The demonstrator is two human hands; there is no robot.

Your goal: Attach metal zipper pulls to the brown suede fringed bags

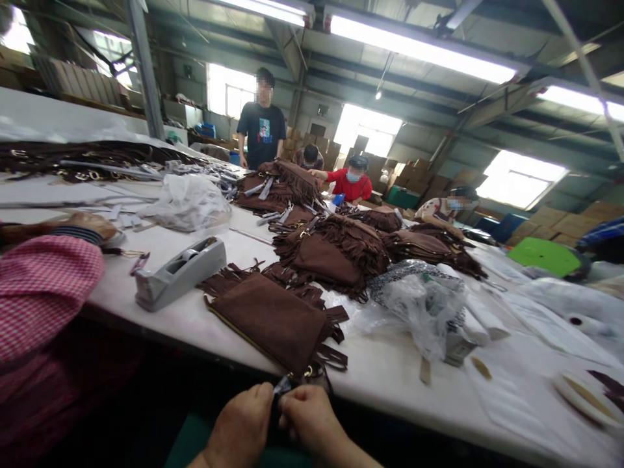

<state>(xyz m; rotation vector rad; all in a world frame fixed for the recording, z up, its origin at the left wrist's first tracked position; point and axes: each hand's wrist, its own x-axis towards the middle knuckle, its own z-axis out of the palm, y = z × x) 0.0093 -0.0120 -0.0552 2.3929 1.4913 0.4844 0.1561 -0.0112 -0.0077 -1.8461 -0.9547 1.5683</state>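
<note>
A brown suede-like bag (268,315) with fringe and a zipped edge lies at the near edge of the table. Gold-coloured metal rings (307,372) show at its near corner. Just below that corner, a small crumpled piece of greyish plastic wrap (283,386) sits between my hands. My left hand (244,416) is closed, thumb and fingers pinching the wrap. Close beside it, my right hand (312,413) is also closed in a pinch; what lies between its fingertips is too small to make out.
A grey tape dispenser (180,273) stands left of the bag. Piled brown fringed bags (336,253) lie beyond it. Clear plastic bags (429,305) and a tape roll (587,398) are rightward. A co-worker's checked sleeve (46,292) reaches in from the left; several people stand across the table.
</note>
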